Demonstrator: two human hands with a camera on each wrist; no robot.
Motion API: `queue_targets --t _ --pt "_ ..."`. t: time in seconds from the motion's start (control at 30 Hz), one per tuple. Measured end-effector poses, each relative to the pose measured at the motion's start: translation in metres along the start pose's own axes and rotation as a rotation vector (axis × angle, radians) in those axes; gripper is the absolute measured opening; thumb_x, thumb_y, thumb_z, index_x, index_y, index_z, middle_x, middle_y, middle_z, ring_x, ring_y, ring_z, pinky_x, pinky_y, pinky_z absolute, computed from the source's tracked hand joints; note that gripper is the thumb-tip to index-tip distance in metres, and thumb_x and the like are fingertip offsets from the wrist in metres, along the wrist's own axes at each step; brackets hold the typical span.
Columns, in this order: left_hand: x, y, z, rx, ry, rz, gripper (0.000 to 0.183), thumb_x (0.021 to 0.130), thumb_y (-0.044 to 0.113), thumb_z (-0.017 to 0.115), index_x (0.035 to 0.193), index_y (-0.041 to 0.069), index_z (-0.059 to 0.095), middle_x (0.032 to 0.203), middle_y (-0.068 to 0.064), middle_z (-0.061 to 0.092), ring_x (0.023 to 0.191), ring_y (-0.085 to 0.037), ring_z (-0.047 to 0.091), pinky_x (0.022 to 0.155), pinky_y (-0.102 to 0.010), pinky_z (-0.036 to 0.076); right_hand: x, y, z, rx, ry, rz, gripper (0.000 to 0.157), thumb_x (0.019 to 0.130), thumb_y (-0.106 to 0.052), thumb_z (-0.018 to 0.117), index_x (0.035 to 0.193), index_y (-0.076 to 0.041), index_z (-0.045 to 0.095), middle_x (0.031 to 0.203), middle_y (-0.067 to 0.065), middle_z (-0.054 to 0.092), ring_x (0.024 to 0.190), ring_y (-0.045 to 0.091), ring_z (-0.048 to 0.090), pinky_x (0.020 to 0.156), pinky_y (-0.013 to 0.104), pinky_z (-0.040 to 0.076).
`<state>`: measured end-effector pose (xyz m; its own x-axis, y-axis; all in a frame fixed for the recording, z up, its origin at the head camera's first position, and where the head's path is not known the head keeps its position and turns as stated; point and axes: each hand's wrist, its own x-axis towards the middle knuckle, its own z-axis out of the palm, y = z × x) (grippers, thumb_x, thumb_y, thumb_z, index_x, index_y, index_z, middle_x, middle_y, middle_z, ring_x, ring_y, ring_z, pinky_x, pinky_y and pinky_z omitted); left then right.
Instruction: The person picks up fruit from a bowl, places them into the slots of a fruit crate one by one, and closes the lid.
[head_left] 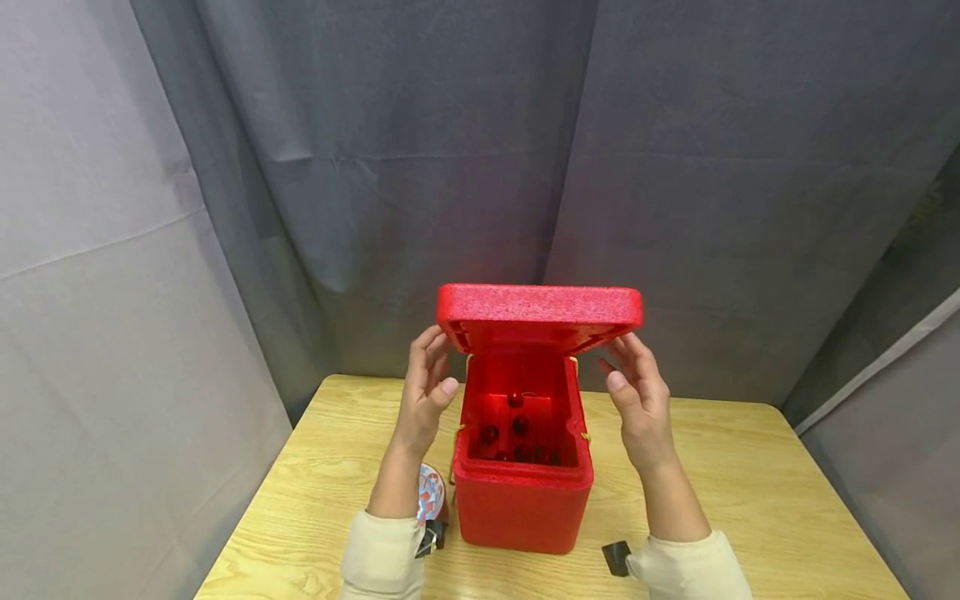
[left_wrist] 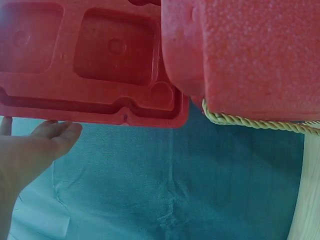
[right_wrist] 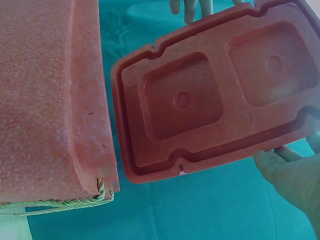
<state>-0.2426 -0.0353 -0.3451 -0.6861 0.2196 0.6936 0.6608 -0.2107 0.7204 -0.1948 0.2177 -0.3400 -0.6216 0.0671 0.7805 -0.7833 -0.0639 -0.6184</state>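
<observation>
A red foam box (head_left: 522,512) stands uncovered in the middle of the table. Several dark red round cherries (head_left: 520,425), one with a stem, lie inside it. Its red lid (head_left: 540,304) is raised and tilted over the box's far end, with the recessed underside (left_wrist: 117,50) showing in both wrist views. My left hand (head_left: 426,392) holds the lid's left side edge, and my right hand (head_left: 639,400) holds the right side edge. Both thumbs stand apart from the lid in the head view. The fingertips are partly hidden by the lid.
Yellow twisted cord (left_wrist: 255,122) runs along the box. Close to its left side, partly behind my left forearm, is a round item with a printed top (head_left: 430,493). A small black piece (head_left: 617,557) lies by my right sleeve. Grey curtains (head_left: 450,167) hang behind the wooden table (head_left: 720,492).
</observation>
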Motion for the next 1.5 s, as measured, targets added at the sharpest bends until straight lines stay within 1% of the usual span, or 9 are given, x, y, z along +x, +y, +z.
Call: queue_targets --t 0.3,0.53,0.73,0.83,0.93,1.07,1.2,1.33,1.5 --pt "0.000 -0.001 -0.002 -0.038 0.002 -0.012 0.076 0.080 0.060 0.058 0.125 0.006 0.028 0.122 -0.013 0.043 0.123 -0.030 0.038 0.104 -0.052 0.019 0.001 0.001 -0.001 0.082 -0.020 0.005 0.036 0.088 -0.006 0.039 0.123 -0.004 0.043 0.119 0.008 0.053 0.114 0.023 0.049 0.097 0.033 0.035" --pt "0.000 -0.002 -0.002 -0.031 -0.002 -0.046 0.079 0.077 0.066 0.058 0.120 0.006 0.029 0.116 -0.012 0.045 0.115 -0.028 0.042 0.101 -0.049 0.024 -0.002 0.004 -0.001 0.065 -0.029 0.082 0.048 0.090 -0.018 0.042 0.136 -0.006 0.033 0.123 0.008 0.050 0.113 0.022 0.048 0.094 0.033 0.034" --pt "-0.002 -0.003 -0.003 -0.052 -0.002 -0.079 0.078 0.075 0.070 0.056 0.113 0.008 0.029 0.106 -0.011 0.051 0.104 -0.023 0.047 0.087 -0.039 0.035 -0.004 0.004 -0.001 0.093 -0.017 0.107 0.047 0.091 -0.022 0.045 0.134 -0.004 0.037 0.116 0.007 0.054 0.103 0.020 0.053 0.088 0.030 0.041" --pt "-0.002 -0.004 -0.004 -0.064 -0.002 -0.100 0.080 0.073 0.072 0.056 0.111 0.008 0.029 0.105 -0.015 0.052 0.103 -0.025 0.049 0.087 -0.035 0.038 -0.006 0.004 -0.001 0.125 -0.017 0.143 0.045 0.089 -0.023 0.048 0.129 -0.006 0.037 0.113 0.007 0.056 0.099 0.018 0.055 0.085 0.028 0.042" --pt "-0.005 -0.005 -0.006 -0.068 -0.004 -0.136 0.081 0.072 0.073 0.057 0.109 0.007 0.028 0.117 -0.027 0.047 0.119 -0.031 0.039 0.091 -0.032 0.038 -0.008 0.004 -0.002 0.147 -0.038 0.173 0.042 0.086 -0.013 0.048 0.125 -0.006 0.037 0.112 0.007 0.055 0.096 0.016 0.057 0.081 0.025 0.046" --pt "-0.011 -0.007 -0.008 -0.089 -0.027 -0.190 0.082 0.075 0.063 0.061 0.114 -0.001 0.027 0.136 -0.033 0.030 0.126 -0.033 0.031 0.093 -0.029 0.038 -0.012 0.003 -0.004 0.148 -0.098 0.225 0.053 0.079 0.002 0.046 0.129 0.002 0.030 0.123 0.012 0.047 0.099 0.016 0.056 0.078 0.025 0.050" --pt "-0.018 -0.006 -0.009 -0.121 -0.057 -0.220 0.082 0.078 0.045 0.064 0.125 -0.007 0.022 0.133 -0.029 0.032 0.109 -0.028 0.049 0.085 -0.029 0.045 -0.016 0.002 -0.008 0.110 -0.175 0.315 0.072 0.077 0.004 0.047 0.141 0.007 0.015 0.138 0.022 0.029 0.111 0.015 0.050 0.081 0.026 0.049" --pt "-0.023 -0.005 -0.009 -0.109 -0.117 -0.253 0.082 0.077 0.030 0.059 0.139 0.000 0.014 0.135 -0.021 0.031 0.115 -0.024 0.043 0.088 -0.032 0.043 -0.019 0.003 -0.011 -0.007 -0.240 0.418 0.086 0.077 0.000 0.056 0.148 -0.002 0.006 0.142 0.024 0.024 0.113 0.018 0.048 0.079 0.029 0.050" --pt "-0.027 -0.006 -0.011 -0.083 -0.211 -0.264 0.084 0.077 0.023 0.055 0.147 0.011 0.011 0.143 -0.014 0.024 0.122 -0.032 0.035 0.094 -0.043 0.039 -0.022 0.008 -0.011 -0.110 -0.281 0.473 0.095 0.075 -0.003 0.069 0.149 -0.015 0.011 0.141 0.014 0.030 0.115 0.030 0.043 0.081 0.034 0.049"
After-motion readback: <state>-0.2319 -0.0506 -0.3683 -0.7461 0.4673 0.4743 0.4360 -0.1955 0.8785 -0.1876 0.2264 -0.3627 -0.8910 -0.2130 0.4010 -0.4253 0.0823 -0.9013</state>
